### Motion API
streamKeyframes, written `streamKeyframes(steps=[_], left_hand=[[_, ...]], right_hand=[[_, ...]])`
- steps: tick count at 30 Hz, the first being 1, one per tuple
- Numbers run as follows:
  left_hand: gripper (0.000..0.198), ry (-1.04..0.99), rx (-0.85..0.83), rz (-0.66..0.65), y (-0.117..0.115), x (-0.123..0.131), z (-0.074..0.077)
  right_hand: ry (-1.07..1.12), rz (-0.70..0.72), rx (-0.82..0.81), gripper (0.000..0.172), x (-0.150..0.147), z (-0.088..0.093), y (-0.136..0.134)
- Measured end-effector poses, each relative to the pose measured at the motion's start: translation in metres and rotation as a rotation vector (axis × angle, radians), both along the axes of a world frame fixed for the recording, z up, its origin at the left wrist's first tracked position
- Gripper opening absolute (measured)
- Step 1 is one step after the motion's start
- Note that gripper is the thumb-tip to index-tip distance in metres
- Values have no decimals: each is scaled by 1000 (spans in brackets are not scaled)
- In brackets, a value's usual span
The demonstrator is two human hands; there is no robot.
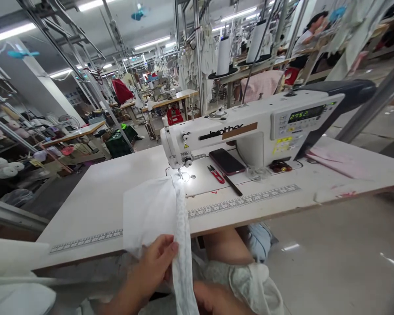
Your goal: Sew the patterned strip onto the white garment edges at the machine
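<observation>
Two bare hands work the cloth just in front of the bench edge. The left hand (154, 267) has its grip pressed together on a white sheer fabric panel (147, 214), its fingers (162, 251) curled around the cloth right beside a speckled white band (184, 258) that runs down from near the needle. The right hand (215, 299) sits low at the bottom of the view, next to the band; its grip is hidden, so I cannot tell whether it is spread or closed. Below them lies a grey-green fabric bundle (246, 284), just beside the person's bare leg (228, 247). The panel's top end reaches the presser foot (184, 176) of a white Brother sewing machine (249, 127) — its display reads 2752. On the white bench (95, 205) sit a smartphone (226, 161), red-handled thread snips (216, 174) and pink fabric (338, 162), with a printed ruler strip (243, 201) along the front edge. Farther back, a seated co-worker (310, 33) works among thread cones (223, 57).
</observation>
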State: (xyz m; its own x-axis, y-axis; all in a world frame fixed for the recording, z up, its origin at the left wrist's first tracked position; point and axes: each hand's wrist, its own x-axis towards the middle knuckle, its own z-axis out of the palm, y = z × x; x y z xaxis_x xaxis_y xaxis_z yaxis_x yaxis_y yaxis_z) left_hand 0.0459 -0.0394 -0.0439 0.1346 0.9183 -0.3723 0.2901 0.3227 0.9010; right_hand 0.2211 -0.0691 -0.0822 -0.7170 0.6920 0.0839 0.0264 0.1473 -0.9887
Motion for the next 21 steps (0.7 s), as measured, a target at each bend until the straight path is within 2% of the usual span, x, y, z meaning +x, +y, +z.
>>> streamKeyframes(steps=[1, 3, 7, 10, 12, 15, 18, 21], left_hand=[[51, -117, -128, 9, -5, 3, -1], [52, -279, -197, 96, -10, 7, -3], [43, -429, 26, 366, -13, 12, -1], [40, -505, 42, 424, -18, 15, -4], [41, -511, 21, 420, -22, 16, -10], [43, -458, 67, 405, -30, 14, -20], [45, -409, 117, 407, -39, 14, -25], [48, -409, 117, 414, -47, 17, -20]], right_hand=[[-17, -16, 41, 32, -4, -2, -1], [-77, -54, 117, 30, -9, -7, -7], [-297, -145, 247, 20, -13, -27, -22], [-342, -34, 318, 10, -9, -31, -29], [-327, 18, 346, 9, -1, -21, -27], [-347, -112, 444, 15, 14, 7, -14], [-270, -257, 706, 21, 20, 30, 5], [-237, -218, 953, 23, 18, 39, 18]])
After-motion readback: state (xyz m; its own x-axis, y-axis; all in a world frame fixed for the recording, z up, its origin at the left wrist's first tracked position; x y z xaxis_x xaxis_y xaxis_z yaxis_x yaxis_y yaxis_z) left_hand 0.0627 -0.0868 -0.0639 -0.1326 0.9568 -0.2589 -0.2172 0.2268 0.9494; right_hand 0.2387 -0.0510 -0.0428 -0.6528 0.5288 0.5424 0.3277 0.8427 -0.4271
